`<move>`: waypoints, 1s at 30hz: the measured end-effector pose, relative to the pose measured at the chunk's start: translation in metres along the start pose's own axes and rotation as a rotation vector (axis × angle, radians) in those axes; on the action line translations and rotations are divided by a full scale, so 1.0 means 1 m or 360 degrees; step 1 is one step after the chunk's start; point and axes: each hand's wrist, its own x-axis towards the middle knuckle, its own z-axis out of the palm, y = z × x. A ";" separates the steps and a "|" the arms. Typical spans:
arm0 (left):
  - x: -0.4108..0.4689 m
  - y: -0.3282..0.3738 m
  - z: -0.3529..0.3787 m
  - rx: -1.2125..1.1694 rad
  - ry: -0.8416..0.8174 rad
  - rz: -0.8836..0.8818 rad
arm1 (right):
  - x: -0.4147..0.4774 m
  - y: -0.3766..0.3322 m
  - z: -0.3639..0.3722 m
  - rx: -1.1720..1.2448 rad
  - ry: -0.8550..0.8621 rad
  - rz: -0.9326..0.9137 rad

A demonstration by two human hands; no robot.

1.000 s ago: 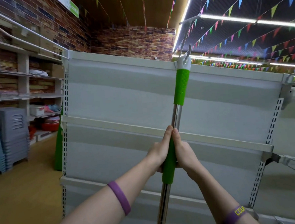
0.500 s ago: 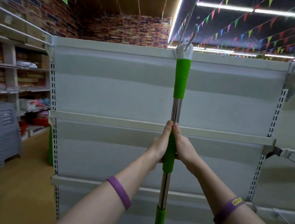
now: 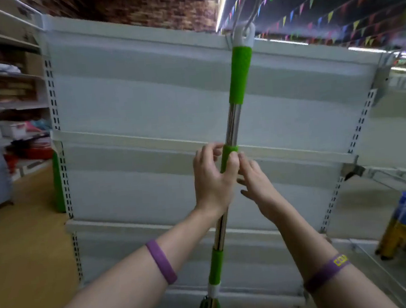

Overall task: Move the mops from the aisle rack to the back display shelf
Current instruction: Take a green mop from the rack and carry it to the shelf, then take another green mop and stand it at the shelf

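Rising upright between both hands, mop point(image 3: 238, 77) with shiny steel pole and textured green sleeves, left hand point(image 3: 212, 177) loosely curled round the middle sleeve, right hand point(image 3: 257, 183) just right, fingers relaxed.

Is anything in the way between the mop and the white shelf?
Nothing visible is. The mop stands right in front of the white shelf, its top loop at a metal hook. The left hand grips it.
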 end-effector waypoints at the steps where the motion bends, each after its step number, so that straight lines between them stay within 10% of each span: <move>1: -0.009 0.005 0.002 0.0009 -0.0010 0.0140 | -0.007 0.003 -0.004 -0.0018 0.0027 -0.0011; 17: -0.194 0.026 0.143 -0.0211 -0.1341 -0.0293 | -0.212 0.105 -0.167 -0.0797 0.1047 0.0237; 30: -0.434 0.173 0.273 -0.0264 -0.2120 -0.0152 | -0.477 0.142 -0.338 -0.1103 0.1562 0.0812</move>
